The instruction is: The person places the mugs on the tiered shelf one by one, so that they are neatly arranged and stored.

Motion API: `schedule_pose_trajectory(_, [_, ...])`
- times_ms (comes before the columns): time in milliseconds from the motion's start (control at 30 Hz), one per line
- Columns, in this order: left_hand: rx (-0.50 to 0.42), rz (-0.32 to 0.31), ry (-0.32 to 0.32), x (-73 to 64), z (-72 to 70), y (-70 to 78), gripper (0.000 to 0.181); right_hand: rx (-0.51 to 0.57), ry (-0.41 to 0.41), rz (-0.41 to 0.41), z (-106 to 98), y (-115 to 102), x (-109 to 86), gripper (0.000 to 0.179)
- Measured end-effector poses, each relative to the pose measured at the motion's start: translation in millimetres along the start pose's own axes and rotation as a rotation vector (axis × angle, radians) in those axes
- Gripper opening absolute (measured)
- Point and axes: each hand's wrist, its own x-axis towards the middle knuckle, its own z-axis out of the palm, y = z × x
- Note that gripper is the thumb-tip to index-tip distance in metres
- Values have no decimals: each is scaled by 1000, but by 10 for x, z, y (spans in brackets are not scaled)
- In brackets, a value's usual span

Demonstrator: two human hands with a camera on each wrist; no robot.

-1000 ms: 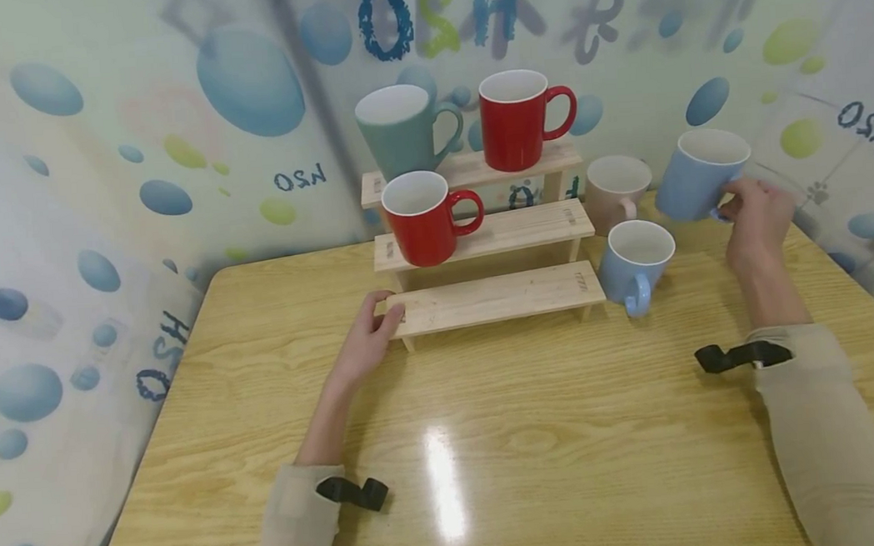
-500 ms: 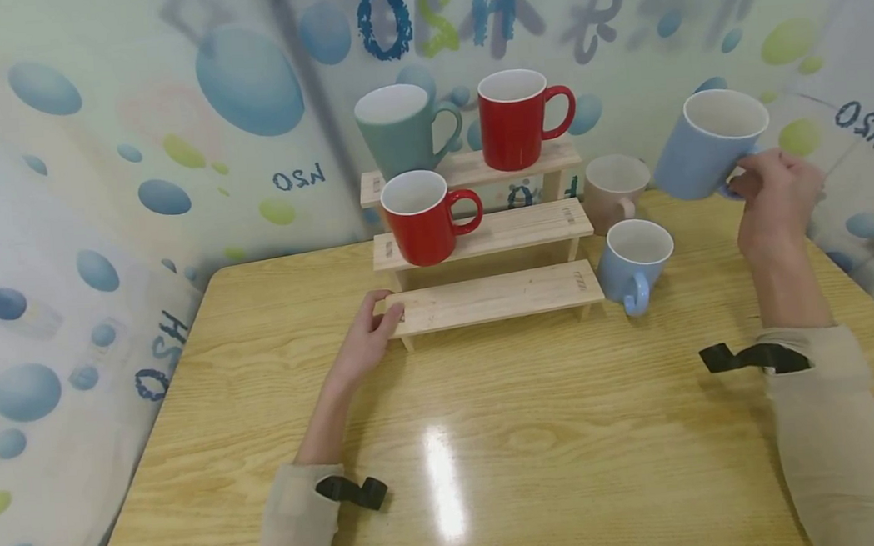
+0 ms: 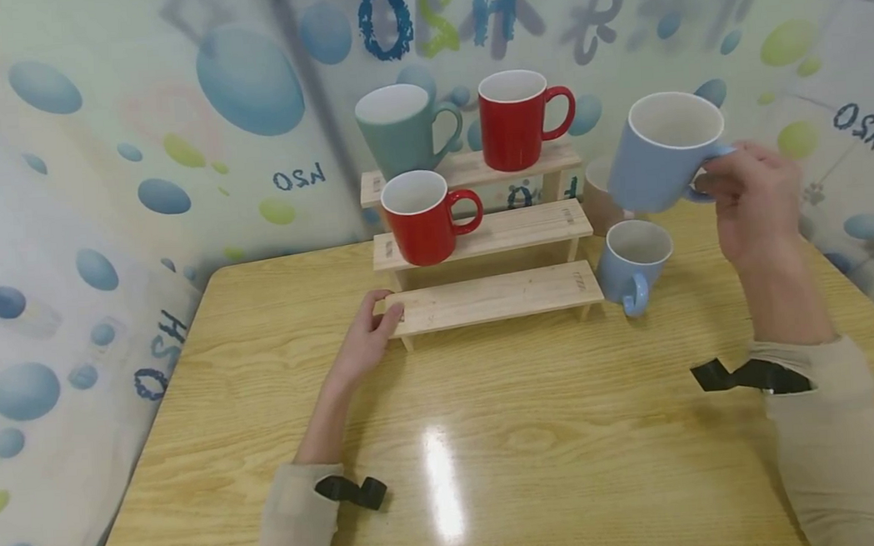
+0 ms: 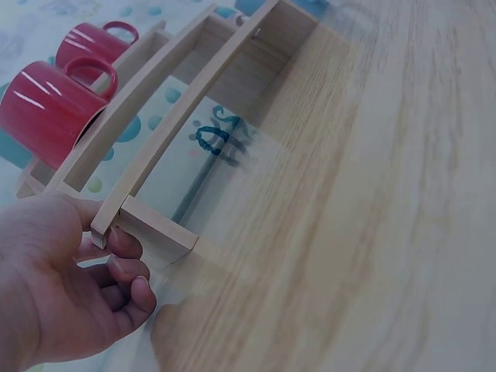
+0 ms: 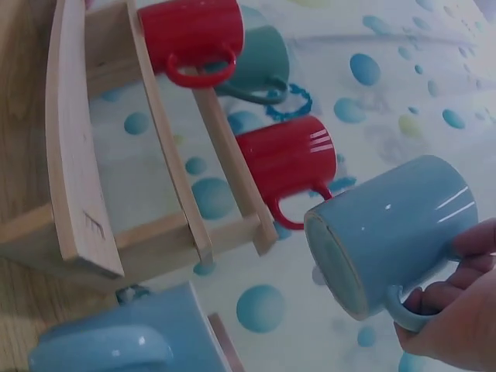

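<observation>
Holding blue mug [image 3: 659, 163] by handle [image 5: 400, 310] w/ R hand [image 3: 759, 207], aloft L of it; gripping rack [image 3: 494, 299] w/ L hand [image 3: 364, 337] — prob. mid-shelving; likely calls next for lowering onto rack betw. hands.

Across the lower middle of my head view, the desk [image 3: 537, 442] looks like smooth wood-grained board, glossy enough to return a bright streak of light. At centre I see the tiered rack [image 3: 491, 299] in pale, bare-looking wood, matt, with grain showing. I read the mugs as glazed ceramic: the upper red mug [image 3: 511, 126] and lower red mug [image 3: 422, 224] shine hardest, the teal mug [image 3: 399, 142] looks duller, and at upper right the raised blue mug [image 3: 651, 164] carries a soft gloss. The right sleeve [image 3: 838, 449], lower right, is matt, creased cloth on my feed.
</observation>
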Motion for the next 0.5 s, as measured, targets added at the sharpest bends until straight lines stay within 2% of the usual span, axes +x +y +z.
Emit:
schedule_pose_trajectory(233, [7,0,10,6,-7,-12,44,-96,-142,37,117,133,-135,38])
schedule_pose_trajectory(500, [17,-1,8,19,-9,-21,47,-196,-219,130,163,316,-182,37])
